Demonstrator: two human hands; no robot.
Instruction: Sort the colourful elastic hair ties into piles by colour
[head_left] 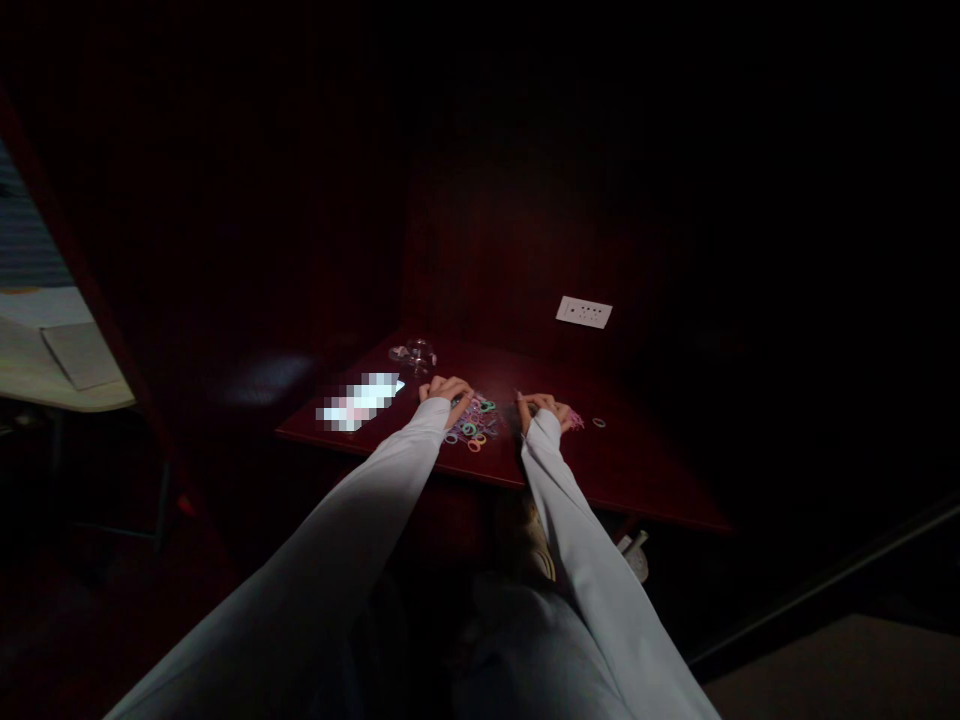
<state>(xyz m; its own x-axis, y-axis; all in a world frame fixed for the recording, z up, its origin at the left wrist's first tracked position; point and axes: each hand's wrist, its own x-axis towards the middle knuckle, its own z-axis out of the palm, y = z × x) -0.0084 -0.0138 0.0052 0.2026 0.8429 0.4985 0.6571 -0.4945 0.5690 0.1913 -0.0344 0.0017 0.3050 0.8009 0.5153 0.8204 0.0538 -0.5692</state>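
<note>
My left hand [445,389] is bent over the left side of a pile of coloured loops [470,428] that look like hair ties. Its thumb and forefinger come together above the pile; what lies between them is too small to make out. Facing it, my right hand [545,405] is curled, thumb and forefinger meeting at the tips, and whatever they pinch cannot be made out. A faint hazy patch shows between the two hands. Beside my right hand lies a small bunch of pink loops [576,420], partly covered by the fingers. One pale loop [599,423] lies farther right.
A lit phone [358,402] with a blurred screen lies at the left of the dark red table [637,475]. Clear round objects [417,354] stand at the back left. A white socket plate [584,312] is on the back panel. A side partition stands at left.
</note>
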